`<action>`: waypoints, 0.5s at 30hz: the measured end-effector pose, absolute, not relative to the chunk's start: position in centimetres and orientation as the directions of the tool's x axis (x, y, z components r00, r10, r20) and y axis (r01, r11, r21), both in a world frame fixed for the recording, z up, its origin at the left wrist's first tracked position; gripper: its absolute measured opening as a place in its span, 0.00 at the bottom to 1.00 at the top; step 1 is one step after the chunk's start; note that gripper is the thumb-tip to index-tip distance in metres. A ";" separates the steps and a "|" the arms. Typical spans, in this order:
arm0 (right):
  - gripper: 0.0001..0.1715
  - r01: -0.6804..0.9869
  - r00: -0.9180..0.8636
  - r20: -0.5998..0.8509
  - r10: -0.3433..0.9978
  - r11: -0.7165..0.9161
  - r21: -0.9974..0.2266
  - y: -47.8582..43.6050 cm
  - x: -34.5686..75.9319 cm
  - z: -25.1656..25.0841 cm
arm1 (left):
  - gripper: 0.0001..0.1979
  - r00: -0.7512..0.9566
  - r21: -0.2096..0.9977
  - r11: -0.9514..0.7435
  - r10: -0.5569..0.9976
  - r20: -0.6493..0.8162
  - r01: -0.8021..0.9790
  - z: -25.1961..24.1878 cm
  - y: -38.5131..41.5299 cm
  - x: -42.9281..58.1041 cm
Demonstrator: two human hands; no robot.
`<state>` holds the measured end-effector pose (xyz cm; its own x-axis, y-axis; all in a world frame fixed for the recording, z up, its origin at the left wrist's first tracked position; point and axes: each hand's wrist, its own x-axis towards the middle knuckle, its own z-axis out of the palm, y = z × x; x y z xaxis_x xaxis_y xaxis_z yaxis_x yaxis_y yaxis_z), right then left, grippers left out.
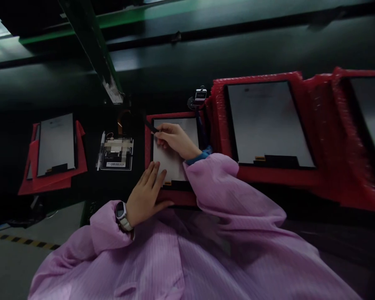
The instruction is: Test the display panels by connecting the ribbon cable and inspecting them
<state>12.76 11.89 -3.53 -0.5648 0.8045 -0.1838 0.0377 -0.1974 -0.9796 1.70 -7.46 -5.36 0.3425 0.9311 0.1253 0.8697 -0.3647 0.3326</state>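
A grey display panel (172, 160) lies in a red bubble-wrap sleeve (148, 137) on the dark bench in front of me. My left hand (146, 193) rests flat on the panel's near left corner, fingers stretched out, a watch on the wrist. My right hand (175, 139) hovers over the panel's upper part, fingers pinched on a thin dark tool (151, 126) whose tip points up and left at the panel's top corner. Both arms wear pink striped sleeves.
A small circuit module (117, 154) with a white pen beside it lies left of the panel. Another panel on red wrap (56, 143) sits far left. Two larger panels in red wrap (268, 125) (370, 116) lean at the right. A floor with striped tape shows lower left.
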 end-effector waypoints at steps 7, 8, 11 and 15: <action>0.08 -0.039 -0.637 -0.242 0.732 -0.343 -0.938 12.3 12.6 -2.4 | 0.35 0.262 0.233 -0.297 0.950 0.172 0.926 -5.4 -8.1 0.4; 0.08 -0.046 -0.644 -0.241 0.726 -0.351 -0.935 12.2 12.6 -2.3 | 0.35 0.250 0.223 -0.286 0.952 0.179 0.932 -5.4 -8.2 0.3; 0.07 -0.043 -0.661 -0.260 0.704 -0.381 -0.923 12.1 12.7 -2.1 | 0.33 0.207 0.216 -0.248 0.959 0.195 0.944 -5.3 -8.4 0.3; 0.04 -0.018 -0.680 -0.257 0.687 -0.366 -0.930 11.8 13.2 -1.7 | 0.32 0.115 0.243 -0.164 0.973 0.202 0.956 -5.5 -8.3 1.1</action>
